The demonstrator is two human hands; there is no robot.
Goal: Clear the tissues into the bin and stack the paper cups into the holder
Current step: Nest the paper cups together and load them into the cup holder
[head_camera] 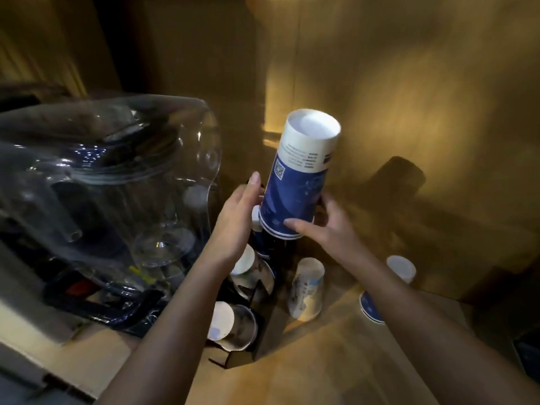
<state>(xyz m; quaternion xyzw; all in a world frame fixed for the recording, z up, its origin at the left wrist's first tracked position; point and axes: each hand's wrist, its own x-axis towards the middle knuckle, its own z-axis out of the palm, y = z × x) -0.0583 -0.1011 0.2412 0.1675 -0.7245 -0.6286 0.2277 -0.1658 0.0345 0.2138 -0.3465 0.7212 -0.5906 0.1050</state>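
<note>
- The scene is a dim, amber-lit corner: a wooden counter (321, 361) meets a brushed, gold-toned wall (409, 97).
- A large clear plastic jug (117, 176) lies tilted at the left, glossy and see-through, over dark clutter that cannot be identified.
- The left hand (239, 217) and the right hand (324, 226) together hold an upturned blue-and-white paper cup (298, 176), base upward, rim downward, leaning right.
- Both hands are closed loosely on the cup's lower band; the left presses from the side, the right thumb crosses the front.
- The cup hangs directly above a dark holder (257, 325) containing more cups lying nested on their sides; whether it already touches the stack below cannot be told.
- A pale upturned cup (306, 287) stands just beside the holder; a second blue cup (388, 287) stands farther right, partly hidden behind the right forearm.
- No tissues or bin are visible.
- Risk: the thin paper wall dents under a firm squeeze, and an oval rim is likely to jam on the stack.
- Risk: the lean may make the cup seat crooked or topple the stack.
- Risk: the left forearm passes close to the jug and could nudge it.
</note>
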